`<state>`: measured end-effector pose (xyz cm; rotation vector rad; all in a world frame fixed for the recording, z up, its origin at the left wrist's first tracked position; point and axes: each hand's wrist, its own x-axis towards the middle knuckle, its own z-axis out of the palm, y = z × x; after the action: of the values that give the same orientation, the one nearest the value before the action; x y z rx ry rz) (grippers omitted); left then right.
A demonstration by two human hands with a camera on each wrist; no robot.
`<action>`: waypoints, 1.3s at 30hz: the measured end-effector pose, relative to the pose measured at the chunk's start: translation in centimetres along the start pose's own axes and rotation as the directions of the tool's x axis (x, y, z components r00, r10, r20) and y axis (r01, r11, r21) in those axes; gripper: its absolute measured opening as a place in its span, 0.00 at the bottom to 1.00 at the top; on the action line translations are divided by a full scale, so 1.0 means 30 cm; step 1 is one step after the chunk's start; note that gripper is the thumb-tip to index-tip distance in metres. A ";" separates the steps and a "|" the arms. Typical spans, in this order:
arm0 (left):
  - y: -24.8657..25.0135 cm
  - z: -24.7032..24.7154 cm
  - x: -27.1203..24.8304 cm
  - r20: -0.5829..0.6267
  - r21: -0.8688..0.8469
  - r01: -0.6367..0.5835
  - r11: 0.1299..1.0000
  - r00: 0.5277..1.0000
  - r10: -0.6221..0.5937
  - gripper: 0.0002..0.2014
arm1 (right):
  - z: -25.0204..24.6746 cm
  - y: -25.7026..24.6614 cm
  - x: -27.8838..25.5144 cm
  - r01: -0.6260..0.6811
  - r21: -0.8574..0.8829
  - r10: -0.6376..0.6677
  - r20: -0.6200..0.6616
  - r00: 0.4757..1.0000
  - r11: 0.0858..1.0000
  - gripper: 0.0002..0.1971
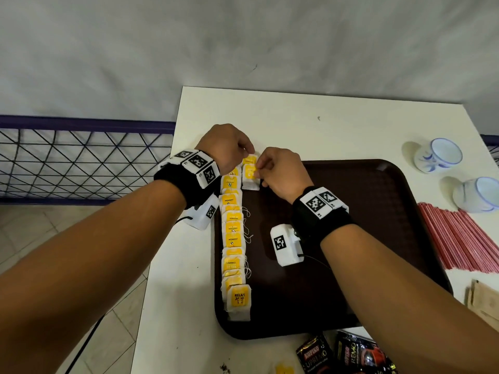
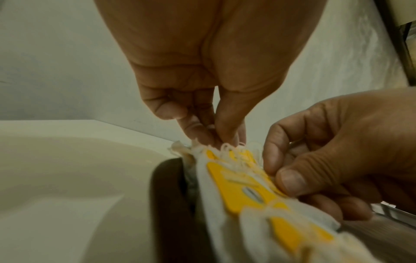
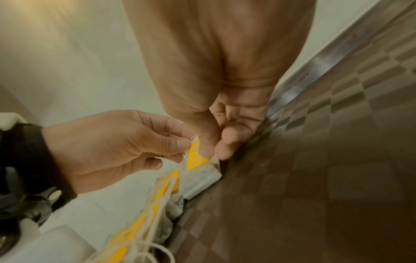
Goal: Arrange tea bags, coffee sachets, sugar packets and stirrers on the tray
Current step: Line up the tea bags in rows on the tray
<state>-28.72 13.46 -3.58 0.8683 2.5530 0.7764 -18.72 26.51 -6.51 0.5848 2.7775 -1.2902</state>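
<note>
Bags were light, soft paper that could tear, with loose strings that could snag. It looked best to take one by its stiff yellow tag. They were white with yellow tags, in a long row down the tray's 9 o'clock side. At 11 o'clock, the left hand pinched a bag's top and the right hand pinched its tag.

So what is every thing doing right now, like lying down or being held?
Tea bag: pinched by both hands, on the tray.
Row of tea bags: lying overlapped along tray's left edge.
Tray: flat on table.
Cups: on their sides.
Stirrers: lying off tray.
Coffee sachets: off tray.
</note>
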 end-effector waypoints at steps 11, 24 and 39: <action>-0.014 0.002 -0.005 -0.041 0.023 0.005 1.000 0.999 -0.004 0.08 | 0.012 -0.008 0.001 0.038 -0.020 -0.038 -0.041 0.998 0.999 0.16; 0.016 -0.062 -0.292 -0.150 -0.082 0.018 0.997 0.988 -0.030 0.07 | -0.104 -0.016 -0.358 0.041 0.062 -0.038 -0.055 0.998 0.997 0.03; 0.111 0.246 -1.055 0.357 -0.094 0.195 0.976 0.922 -0.150 0.12 | -0.005 0.160 -1.127 -0.163 -0.009 0.158 0.288 0.944 0.987 0.09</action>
<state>0.24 -1.66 -3.28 0.6608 2.2046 0.6572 14.36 18.47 -3.97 0.5599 2.4337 -1.2505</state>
